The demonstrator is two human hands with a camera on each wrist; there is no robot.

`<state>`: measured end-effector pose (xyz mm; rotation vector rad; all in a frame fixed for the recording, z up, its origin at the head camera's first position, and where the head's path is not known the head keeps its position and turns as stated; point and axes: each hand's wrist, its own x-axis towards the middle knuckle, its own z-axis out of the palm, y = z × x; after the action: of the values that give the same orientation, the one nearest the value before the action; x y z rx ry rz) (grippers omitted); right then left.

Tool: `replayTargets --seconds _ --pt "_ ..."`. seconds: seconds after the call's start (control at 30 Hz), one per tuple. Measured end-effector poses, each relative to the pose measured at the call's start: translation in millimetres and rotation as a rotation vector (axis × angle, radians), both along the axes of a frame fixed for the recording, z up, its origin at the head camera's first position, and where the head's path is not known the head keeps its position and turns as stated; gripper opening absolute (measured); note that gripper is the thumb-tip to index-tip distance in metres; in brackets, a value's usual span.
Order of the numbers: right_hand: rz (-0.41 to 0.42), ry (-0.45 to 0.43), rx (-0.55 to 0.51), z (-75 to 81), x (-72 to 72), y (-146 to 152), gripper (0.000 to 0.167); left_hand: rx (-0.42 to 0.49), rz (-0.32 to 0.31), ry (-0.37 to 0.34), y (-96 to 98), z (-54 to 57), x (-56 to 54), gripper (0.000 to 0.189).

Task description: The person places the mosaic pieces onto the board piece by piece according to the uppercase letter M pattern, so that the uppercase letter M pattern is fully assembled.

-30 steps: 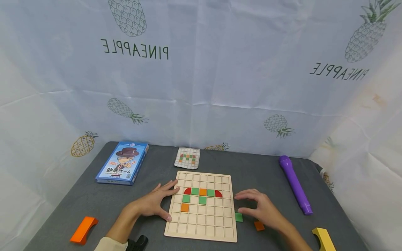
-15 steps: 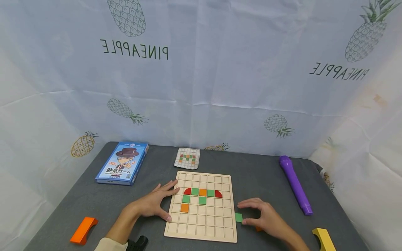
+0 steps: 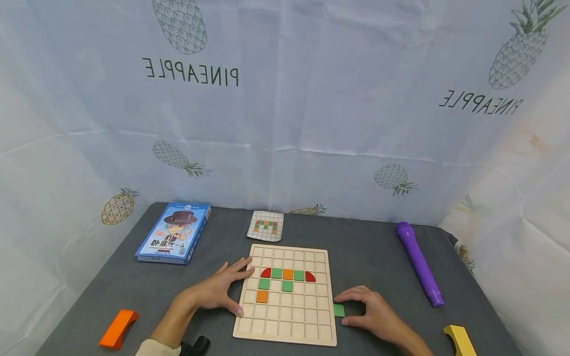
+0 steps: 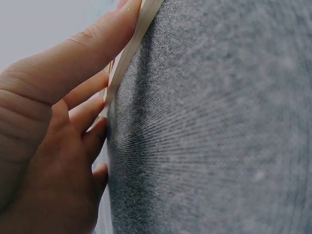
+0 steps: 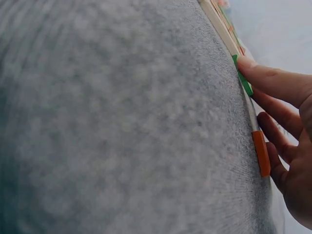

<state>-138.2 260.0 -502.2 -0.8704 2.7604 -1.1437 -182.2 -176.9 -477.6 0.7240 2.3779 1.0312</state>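
A wooden grid board point(image 3: 285, 326) lies on the grey table, with red, green and orange pieces set in several of its squares. My left hand point(image 3: 218, 290) rests on the board's left edge, thumb and fingers spread; the left wrist view shows the thumb point(image 4: 92, 46) along that edge. Beside the right edge lies a loose green square tile point(image 3: 339, 310). Over it, my right hand point(image 3: 371, 311) has its thumb and index finger spread around the tile, without a visible pinch. An orange tile point(image 5: 261, 153) sits under the other fingers, hidden in the head view.
A small pattern card point(image 3: 265, 226) lies behind the board. Farther out are a blue game box point(image 3: 173, 232) at back left, a purple microphone-shaped stick point(image 3: 418, 262) on the right, an orange arch block point(image 3: 118, 329) at front left and a yellow one point(image 3: 460, 340) at front right.
My right hand has shifted slightly toward the front of the table, then in to the green tile, and now covers the orange tile in the head view. The left hand has stayed put.
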Motion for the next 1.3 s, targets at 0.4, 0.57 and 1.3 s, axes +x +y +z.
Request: replayTargets --seconds 0.4,0.57,1.3 --pt "0.007 -0.013 0.053 0.3 -3.7 -1.7 0.032 0.025 -0.012 -0.002 -1.4 2.3 2.0 0.106" --pt "0.005 -0.014 0.051 1.9 -4.6 -1.8 0.029 0.029 -0.012 0.003 -1.0 2.2 1.9 0.105" --pt "-0.008 -0.164 0.039 19.0 -12.1 0.5 0.029 0.019 -0.018 0.012 -1.6 -1.7 1.1 0.106"
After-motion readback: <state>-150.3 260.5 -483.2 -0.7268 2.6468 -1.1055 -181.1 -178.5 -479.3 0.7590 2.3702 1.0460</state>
